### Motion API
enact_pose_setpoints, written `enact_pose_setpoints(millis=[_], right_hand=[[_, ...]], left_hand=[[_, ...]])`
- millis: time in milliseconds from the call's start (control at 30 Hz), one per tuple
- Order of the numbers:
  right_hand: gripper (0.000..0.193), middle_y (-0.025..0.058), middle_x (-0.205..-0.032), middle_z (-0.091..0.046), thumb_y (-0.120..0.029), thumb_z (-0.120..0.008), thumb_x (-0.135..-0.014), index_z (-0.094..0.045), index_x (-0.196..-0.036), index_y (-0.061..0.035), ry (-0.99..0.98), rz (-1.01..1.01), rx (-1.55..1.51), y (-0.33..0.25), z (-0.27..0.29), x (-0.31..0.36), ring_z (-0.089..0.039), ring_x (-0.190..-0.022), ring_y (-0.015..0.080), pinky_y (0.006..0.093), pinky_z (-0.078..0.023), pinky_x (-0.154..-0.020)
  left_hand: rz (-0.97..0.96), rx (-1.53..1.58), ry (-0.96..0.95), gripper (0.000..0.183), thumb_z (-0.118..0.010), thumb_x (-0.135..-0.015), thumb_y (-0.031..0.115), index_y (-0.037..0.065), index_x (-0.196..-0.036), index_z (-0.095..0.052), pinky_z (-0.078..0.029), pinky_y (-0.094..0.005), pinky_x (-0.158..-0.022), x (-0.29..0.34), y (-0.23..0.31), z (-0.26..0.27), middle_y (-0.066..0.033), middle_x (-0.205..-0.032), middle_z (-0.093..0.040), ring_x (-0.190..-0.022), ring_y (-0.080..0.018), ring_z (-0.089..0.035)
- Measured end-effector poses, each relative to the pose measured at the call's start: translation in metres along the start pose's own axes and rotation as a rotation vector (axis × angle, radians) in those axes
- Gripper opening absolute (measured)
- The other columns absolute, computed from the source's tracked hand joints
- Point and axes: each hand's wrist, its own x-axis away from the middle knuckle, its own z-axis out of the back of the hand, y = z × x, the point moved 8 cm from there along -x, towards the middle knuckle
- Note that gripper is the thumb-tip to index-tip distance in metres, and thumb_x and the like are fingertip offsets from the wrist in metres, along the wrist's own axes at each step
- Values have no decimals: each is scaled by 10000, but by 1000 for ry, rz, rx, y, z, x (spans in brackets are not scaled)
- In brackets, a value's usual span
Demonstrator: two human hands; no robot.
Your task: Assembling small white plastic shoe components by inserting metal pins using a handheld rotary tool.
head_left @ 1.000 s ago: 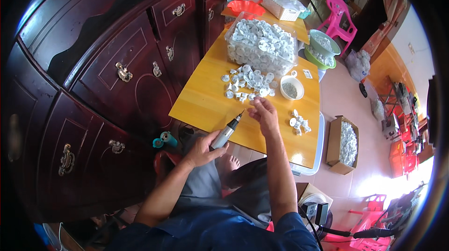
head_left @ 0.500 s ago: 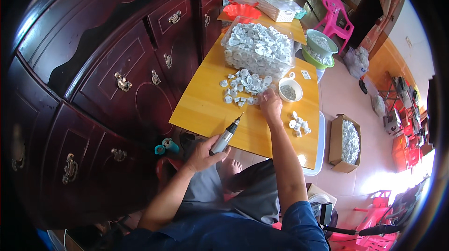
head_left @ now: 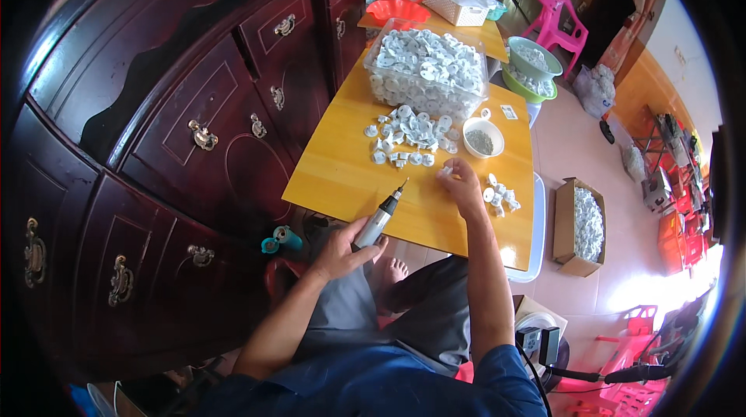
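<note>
My left hand (head_left: 339, 252) is wrapped round a grey and black electric screwdriver (head_left: 380, 219), its thin bit pointing up and away over the table's near edge. Above the yellow wooden table (head_left: 334, 176), my right hand (head_left: 466, 187) pinches a small white plastic part (head_left: 445, 172); the fingers partly cover it. Beyond it lies a loose pile of similar white parts (head_left: 412, 129). A white bowl (head_left: 487, 125) holding tiny grey metal pieces, too small to make out, stands just past my right hand. To the right of that hand is a smaller cluster of white parts (head_left: 500, 196).
A clear plastic bin (head_left: 371, 67) heaped with white parts stands on the table's far side. Dark wooden drawers (head_left: 186, 122) flank the left. On the right floor are a cardboard box (head_left: 566, 223) of white parts, stacked basins (head_left: 554, 67) and a pink chair (head_left: 556, 13).
My right hand has drawn back from the pile's edge toward me, now with a white part in its fingers. The screwdriver stays in my left hand, nearly unmoved.
</note>
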Motion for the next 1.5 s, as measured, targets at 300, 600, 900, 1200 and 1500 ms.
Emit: enact_pose_setpoints(millis=[300, 600, 900, 1200, 1500], right_hand=[[246, 48, -723, -626, -204, -722, -864, -644, -1065, -86, -155, -15, 160, -9, -30, 21, -568, -622, 104, 267, -472, -571], [255, 52, -911, -673, -68, -558, -916, -639, -1156, -35, -165, -66, -154, 1, -43, 35, -617, -701, 92, 234, -504, -631], [218, 22, -858, -669, -97, -589, -938, -656, -1116, 8, -118, -72, -207, 0, -48, 40, -616, -693, 67, 214, -503, -619], [209, 19, -851, -674, -67, -596, -918, -663, -1099, 13, -152, -37, -221, 5, -52, 40, -613, -697, 66, 215, -503, -634], [218, 12, -866, -678, -53, -604, -902, -660, -1100, 17, -140, -22, -221, 0, -50, 44, -587, -694, 62, 215, -488, -643]], left_hand=[[69, -99, -24, 534, -703, -843, 184, -23, -1299, -518, -503, -274, -828, 1, -6, -1, -80, -1014, -683, -933, -104, -639], [96, -131, -55, 633, -729, -807, 170, -50, -1345, -479, -509, -277, -760, -1, -9, -2, -91, -1010, -647, -799, -114, -626], [-15, -196, -37, 295, -694, -880, 213, 45, -1109, -614, -511, -263, -711, -3, 4, -7, -34, -841, -678, -754, -82, -645], [117, -229, -92, 619, -721, -793, 201, -16, -1331, -505, -483, -327, -922, -6, -10, -12, -181, -1135, -663, -1068, -202, -644], [100, -236, -101, 627, -715, -788, 225, 1, -1335, -506, -491, -338, -907, -7, -12, -13, -187, -1126, -666, -1061, -229, -652]])
